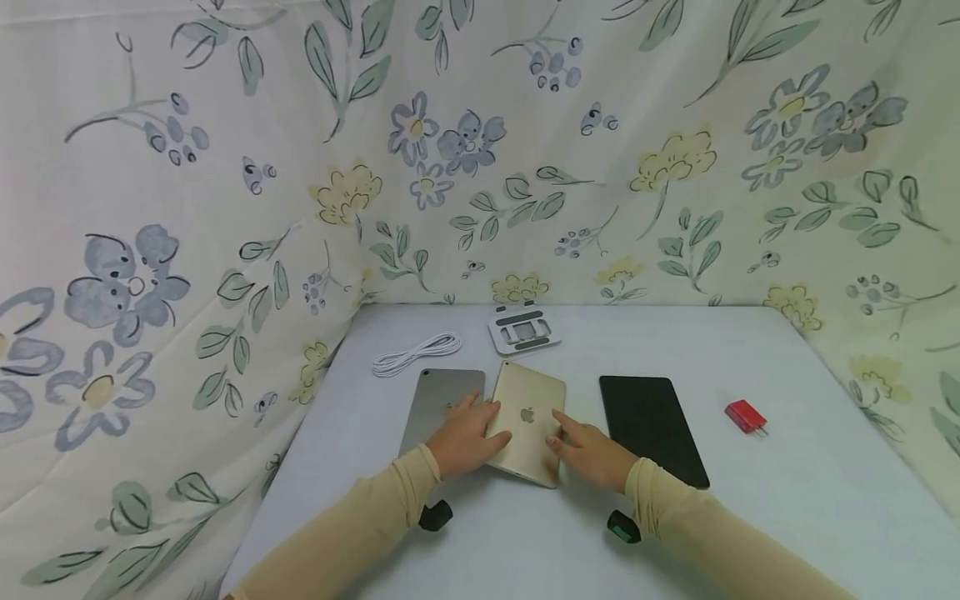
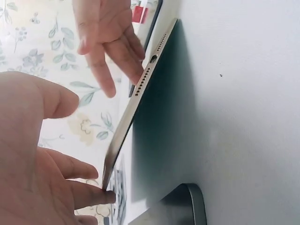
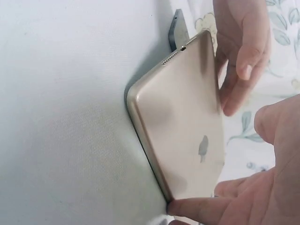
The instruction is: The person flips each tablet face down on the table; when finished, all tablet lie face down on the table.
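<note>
A gold tablet [image 1: 528,454] lies back side up and tilted, its left edge lifted off the table and its right edge low. My left hand [image 1: 465,437] is at the raised left edge; in the left wrist view a fingertip sits under that edge and the thumb is apart from it. On the other side my right hand [image 1: 592,454] touches the right edge with extended fingers, as the right wrist view shows, its thumb off the tablet. A grey tablet [image 1: 442,392] lies flat, partly hidden by my left hand.
A black tablet [image 1: 648,417] lies right of my right hand, with a red plug charger [image 1: 744,415] farther right. Behind the tablets are a coiled white cable [image 1: 412,356] and a silver folding stand [image 1: 519,317]. A floral curtain [image 1: 525,242] hangs along the table's back edge.
</note>
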{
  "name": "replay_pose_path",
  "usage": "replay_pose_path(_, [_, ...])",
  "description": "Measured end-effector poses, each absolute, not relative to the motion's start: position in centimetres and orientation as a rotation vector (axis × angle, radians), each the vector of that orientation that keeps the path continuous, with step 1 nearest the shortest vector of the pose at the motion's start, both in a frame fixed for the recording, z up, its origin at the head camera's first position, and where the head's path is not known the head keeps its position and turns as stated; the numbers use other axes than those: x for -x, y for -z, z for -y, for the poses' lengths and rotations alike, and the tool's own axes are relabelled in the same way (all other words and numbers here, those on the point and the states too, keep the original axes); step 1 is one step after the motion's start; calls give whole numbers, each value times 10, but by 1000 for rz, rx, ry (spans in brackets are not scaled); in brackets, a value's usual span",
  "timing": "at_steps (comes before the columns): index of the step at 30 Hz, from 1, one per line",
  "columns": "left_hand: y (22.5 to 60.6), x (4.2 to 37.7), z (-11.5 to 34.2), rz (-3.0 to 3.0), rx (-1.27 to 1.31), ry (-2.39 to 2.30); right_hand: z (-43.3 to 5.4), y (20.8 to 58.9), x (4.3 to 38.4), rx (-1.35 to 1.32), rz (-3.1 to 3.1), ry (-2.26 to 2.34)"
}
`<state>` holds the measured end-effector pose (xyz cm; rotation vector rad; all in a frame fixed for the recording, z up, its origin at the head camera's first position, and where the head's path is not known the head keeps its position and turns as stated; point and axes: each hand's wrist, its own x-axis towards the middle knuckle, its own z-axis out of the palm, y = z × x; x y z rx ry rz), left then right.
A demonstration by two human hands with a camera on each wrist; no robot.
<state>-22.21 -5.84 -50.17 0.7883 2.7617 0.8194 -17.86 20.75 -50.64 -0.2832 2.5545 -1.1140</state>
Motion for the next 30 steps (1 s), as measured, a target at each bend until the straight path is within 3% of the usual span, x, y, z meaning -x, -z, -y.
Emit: replay_pose_path(30, [517, 212, 41, -2686, -830, -514, -212, 508, 179, 216, -2700, 931])
